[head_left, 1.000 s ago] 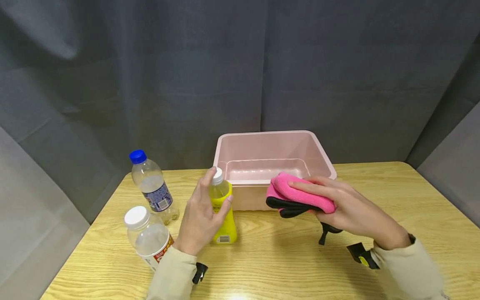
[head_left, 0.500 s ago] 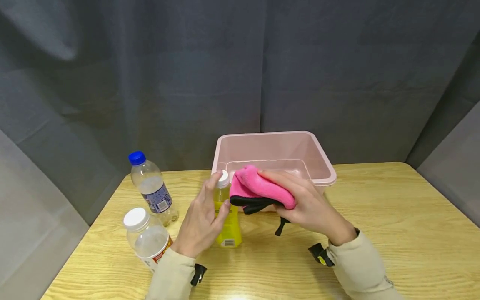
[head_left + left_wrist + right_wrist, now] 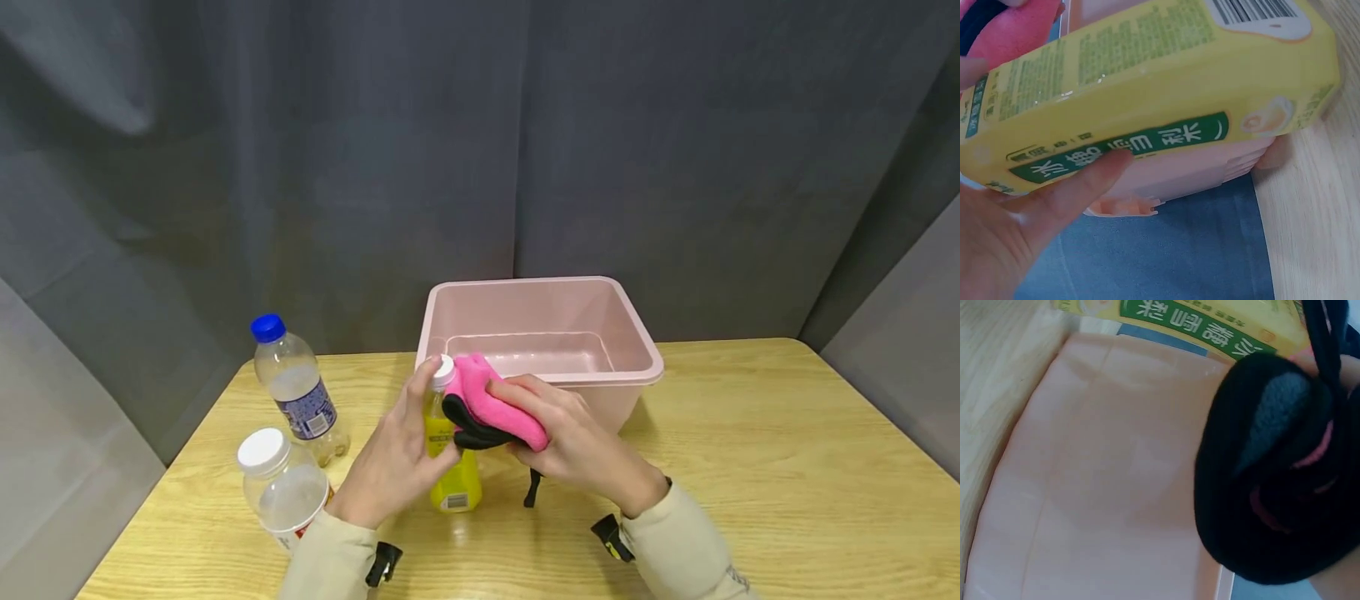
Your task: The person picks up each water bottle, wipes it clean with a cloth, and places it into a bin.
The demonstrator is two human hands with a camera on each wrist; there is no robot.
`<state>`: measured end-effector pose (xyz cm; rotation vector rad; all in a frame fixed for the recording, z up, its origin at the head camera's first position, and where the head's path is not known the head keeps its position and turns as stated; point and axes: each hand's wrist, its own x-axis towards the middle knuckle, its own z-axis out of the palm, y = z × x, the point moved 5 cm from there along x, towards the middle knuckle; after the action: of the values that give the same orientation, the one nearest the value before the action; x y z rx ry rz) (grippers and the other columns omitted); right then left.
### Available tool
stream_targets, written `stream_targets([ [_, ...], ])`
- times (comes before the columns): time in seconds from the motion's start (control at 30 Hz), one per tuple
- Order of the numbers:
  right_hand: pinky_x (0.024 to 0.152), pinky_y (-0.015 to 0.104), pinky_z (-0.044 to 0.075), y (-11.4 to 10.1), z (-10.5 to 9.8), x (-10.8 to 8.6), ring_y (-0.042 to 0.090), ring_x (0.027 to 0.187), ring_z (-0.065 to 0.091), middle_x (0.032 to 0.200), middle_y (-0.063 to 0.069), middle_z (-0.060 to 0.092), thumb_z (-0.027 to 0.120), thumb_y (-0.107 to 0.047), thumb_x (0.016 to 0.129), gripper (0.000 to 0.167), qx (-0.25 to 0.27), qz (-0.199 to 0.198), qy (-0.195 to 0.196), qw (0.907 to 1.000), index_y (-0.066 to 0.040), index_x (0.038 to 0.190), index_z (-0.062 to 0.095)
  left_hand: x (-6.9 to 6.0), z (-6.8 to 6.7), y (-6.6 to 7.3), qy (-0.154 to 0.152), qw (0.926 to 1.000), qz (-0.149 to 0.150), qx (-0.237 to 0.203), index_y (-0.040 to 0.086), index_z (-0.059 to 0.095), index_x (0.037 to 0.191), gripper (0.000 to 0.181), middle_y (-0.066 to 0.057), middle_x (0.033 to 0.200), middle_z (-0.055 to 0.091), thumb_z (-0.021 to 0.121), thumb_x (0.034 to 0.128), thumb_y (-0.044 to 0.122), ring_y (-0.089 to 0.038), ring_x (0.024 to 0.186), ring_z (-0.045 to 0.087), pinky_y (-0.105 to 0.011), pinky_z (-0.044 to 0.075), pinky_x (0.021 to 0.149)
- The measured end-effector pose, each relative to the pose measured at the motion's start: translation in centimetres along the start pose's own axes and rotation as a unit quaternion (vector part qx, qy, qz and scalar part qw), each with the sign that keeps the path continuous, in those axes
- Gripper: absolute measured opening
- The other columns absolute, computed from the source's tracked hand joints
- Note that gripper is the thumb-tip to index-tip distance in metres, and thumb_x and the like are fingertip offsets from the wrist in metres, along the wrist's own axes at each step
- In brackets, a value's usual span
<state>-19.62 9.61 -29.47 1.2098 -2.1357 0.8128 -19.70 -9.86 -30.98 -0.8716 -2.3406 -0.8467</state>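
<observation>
My left hand holds a bottle of yellow drink near its neck, thumb in front and fingers on the far side. The bottle, with its white cap, stands on the table before a pink tub. In the left wrist view its yellow label crosses the picture. My right hand grips a folded pink cloth with black edging and a dangling black strap, against the bottle's neck. From the right wrist, the dark rolled end of the cloth shows. The cloth hides part of the bottle.
The pink tub stands behind both hands at the table's back. On the left are a clear bottle with a blue cap and a clear jar with a white lid. A grey curtain hangs behind the wooden table.
My right hand has carried the pink cloth leftward from in front of the tub to the bottle's neck. The bottle has shifted slightly to the right, and my left hand stays around it.
</observation>
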Motion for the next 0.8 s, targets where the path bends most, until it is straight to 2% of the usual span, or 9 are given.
stream_targets([
  [0.17, 0.075, 0.039, 0.059, -0.1, -0.4, -0.1, 0.022, 0.087, 0.068, 0.107, 0.007, 0.068, 0.075, 0.017, 0.063, 0.054, -0.007, -0.004, 0.014, 0.9999, -0.006, 0.112, 0.074, 0.0, 0.2, 0.0, -0.007, 0.9998, 0.016, 0.006, 0.012, 0.016, 0.152, 0.102, -0.029, 0.142, 0.047, 0.081, 0.0735, 0.003, -0.027, 0.075, 0.06, -0.043, 0.061, 0.077],
  [0.27, 0.072, 0.035, 0.058, -0.1, -0.6, 0.0, 0.019, 0.082, 0.066, 0.102, 0.004, 0.067, 0.071, 0.018, 0.064, 0.05, -0.002, -0.003, 0.01, 0.9999, -0.009, 0.106, 0.074, 0.1, 0.2, 0.0, -0.012, 0.9995, 0.028, 0.007, 0.011, 0.014, 0.151, 0.105, -0.029, 0.139, 0.047, 0.085, 0.0733, 0.004, -0.03, 0.082, 0.064, -0.043, 0.061, 0.078],
  [0.4, 0.072, 0.032, 0.057, 0.0, -0.7, 0.1, 0.017, 0.081, 0.065, 0.101, 0.002, 0.067, 0.071, 0.016, 0.07, 0.041, 0.008, 0.004, 0.0, 1.0, -0.012, 0.101, 0.074, 0.3, 0.2, 0.1, -0.017, 0.9989, 0.044, 0.002, 0.01, 0.012, 0.151, 0.107, -0.028, 0.136, 0.047, 0.086, 0.0741, 0.004, -0.035, 0.1, 0.066, -0.046, 0.059, 0.085],
  [0.53, 0.072, 0.035, 0.058, -0.1, -0.8, 0.1, 0.017, 0.081, 0.066, 0.099, 0.002, 0.068, 0.071, 0.016, 0.07, 0.038, -0.006, 0.009, -0.013, 0.9999, -0.013, 0.096, 0.076, 0.4, 0.3, 0.1, -0.022, 0.9986, 0.048, -0.004, 0.01, 0.011, 0.15, 0.108, -0.027, 0.134, 0.046, 0.088, 0.0744, 0.004, -0.035, 0.105, 0.064, -0.047, 0.058, 0.088],
  [0.67, 0.063, 0.031, 0.055, -0.1, 0.1, -0.2, 0.014, 0.073, 0.063, 0.091, 0.0, 0.067, 0.07, 0.015, 0.067, 0.036, -0.048, 0.009, -0.069, 0.9964, -0.017, 0.083, 0.072, 0.4, 0.2, 0.1, -0.031, 0.999, 0.031, -0.004, 0.012, 0.011, 0.15, 0.11, -0.029, 0.137, 0.045, 0.089, 0.0732, 0.002, -0.036, 0.101, 0.065, -0.048, 0.059, 0.085],
  [0.8, 0.052, 0.023, 0.043, 0.2, 1.7, -0.7, 0.009, 0.061, 0.053, 0.084, -0.003, 0.063, 0.064, 0.014, 0.064, 0.036, -0.074, 0.02, -0.153, 0.9852, -0.02, 0.076, 0.066, 0.5, 0.1, 0.0, -0.037, 0.9992, 0.016, -0.007, 0.013, 0.011, 0.151, 0.11, -0.03, 0.141, 0.043, 0.089, 0.0741, 0.004, -0.04, 0.106, 0.063, -0.052, 0.058, 0.087],
])
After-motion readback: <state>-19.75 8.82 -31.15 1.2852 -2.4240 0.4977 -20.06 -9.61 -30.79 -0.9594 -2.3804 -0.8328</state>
